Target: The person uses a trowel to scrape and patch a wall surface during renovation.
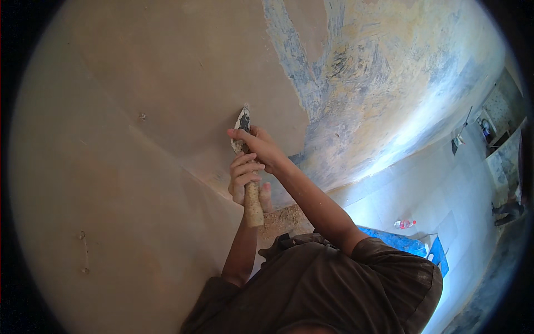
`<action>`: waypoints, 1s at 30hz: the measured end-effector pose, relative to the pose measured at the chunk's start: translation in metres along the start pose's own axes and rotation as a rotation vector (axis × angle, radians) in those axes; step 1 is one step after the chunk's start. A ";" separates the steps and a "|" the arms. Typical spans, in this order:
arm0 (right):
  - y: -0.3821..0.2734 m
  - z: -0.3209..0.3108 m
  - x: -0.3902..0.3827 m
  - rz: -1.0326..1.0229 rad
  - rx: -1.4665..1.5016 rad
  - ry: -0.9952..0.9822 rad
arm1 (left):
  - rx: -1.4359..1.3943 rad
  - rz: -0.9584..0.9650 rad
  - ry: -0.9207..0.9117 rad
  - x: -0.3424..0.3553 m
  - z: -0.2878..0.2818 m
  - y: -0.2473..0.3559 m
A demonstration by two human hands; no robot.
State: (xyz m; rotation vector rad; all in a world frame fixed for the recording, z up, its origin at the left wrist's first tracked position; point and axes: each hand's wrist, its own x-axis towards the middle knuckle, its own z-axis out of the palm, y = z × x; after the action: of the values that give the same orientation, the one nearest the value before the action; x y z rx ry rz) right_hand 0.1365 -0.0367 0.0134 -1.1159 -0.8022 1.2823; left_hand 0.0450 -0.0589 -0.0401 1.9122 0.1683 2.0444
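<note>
A scraper (253, 210) with a plaster-crusted handle and a narrow-looking metal blade points up against the wall (183, 100). My left hand (242, 177) is closed on the upper part of the handle, its fingers curled across it. Just above, my right hand (262, 149) grips the scraper where the blade begins, with the thumb lying across the blade. Dark and white smears coat the blade. Its tip appears close to the plastered surface; whether it touches, I cannot tell.
Patchy old wall (356, 83) with grey-blue and yellowish areas lies to the right. On the floor at right are a clear bottle with red parts (405, 224) and a blue sheet or board (397, 240). A door-like opening with clutter (492, 131) appears far right.
</note>
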 end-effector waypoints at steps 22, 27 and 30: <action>0.012 -0.068 -0.017 -0.210 0.256 -0.056 | -0.167 -0.408 0.138 -0.054 0.025 0.006; -0.002 -0.087 -0.018 -0.391 0.359 0.010 | -0.158 -0.442 -0.290 -0.059 0.016 -0.012; -0.005 -0.092 -0.014 -0.433 0.348 0.019 | 0.053 -0.518 -0.665 -0.057 0.002 -0.032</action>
State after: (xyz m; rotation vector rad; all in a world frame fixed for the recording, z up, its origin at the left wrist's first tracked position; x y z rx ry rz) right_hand 0.2224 -0.0669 -0.0078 -0.6311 -0.7235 0.9937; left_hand 0.0540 -0.0477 -0.1039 2.1767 0.4878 1.0304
